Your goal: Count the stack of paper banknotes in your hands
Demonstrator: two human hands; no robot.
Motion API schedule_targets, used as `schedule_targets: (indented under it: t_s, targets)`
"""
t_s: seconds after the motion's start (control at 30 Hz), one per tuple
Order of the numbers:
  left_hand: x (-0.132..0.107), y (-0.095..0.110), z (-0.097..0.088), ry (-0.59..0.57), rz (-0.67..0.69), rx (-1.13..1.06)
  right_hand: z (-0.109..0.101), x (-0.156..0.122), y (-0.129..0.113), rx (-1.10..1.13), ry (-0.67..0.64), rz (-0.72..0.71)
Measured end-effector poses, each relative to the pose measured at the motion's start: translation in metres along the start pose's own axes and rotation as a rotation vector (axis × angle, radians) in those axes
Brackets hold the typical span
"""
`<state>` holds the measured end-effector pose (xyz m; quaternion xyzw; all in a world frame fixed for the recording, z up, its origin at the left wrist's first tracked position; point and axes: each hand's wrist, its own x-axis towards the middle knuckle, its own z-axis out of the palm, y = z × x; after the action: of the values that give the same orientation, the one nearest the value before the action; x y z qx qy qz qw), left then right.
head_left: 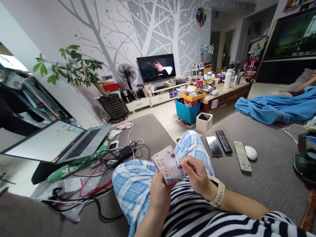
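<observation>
My left hand [159, 194] is closed around a stack of banknotes [166, 158] over my lap. My right hand [196, 174], with a pale wristwatch on its wrist, pinches one purple-marked note [174, 173] at the front of the stack. Both hands are above my crossed legs in blue checked trousers [133, 184]. I sit on a grey sofa [271, 171].
An open laptop [56, 140] lies at the left, with tangled cables and chargers [116, 156] beside it. A phone [214, 146], two remotes [223, 141] and a white mouse [250, 152] lie at the right. A blue blanket [274, 107] covers another person further right. A television [156, 67] plays ahead.
</observation>
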<state>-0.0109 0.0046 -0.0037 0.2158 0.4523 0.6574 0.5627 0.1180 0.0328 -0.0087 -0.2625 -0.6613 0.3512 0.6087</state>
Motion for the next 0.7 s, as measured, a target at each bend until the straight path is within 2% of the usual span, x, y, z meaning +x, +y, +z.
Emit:
schedule_targets:
  t_s: [0.27,0.5,0.7]
  targets:
    - [-0.0007,-0.0007,-0.0011,-0.028,0.002,0.000,0.0004,-0.0023,0.0002,0.059,0.018,-0.018]
    - [0.0034,-0.0023,-0.0028,0.011,-0.034,-0.077,-0.0003,-0.0025,0.0017,0.089,0.009,-0.037]
    - [-0.0012,0.0028,0.0056,-0.001,-0.027,-0.118,-0.0002,-0.0027,-0.0015,0.161,-0.039,-0.039]
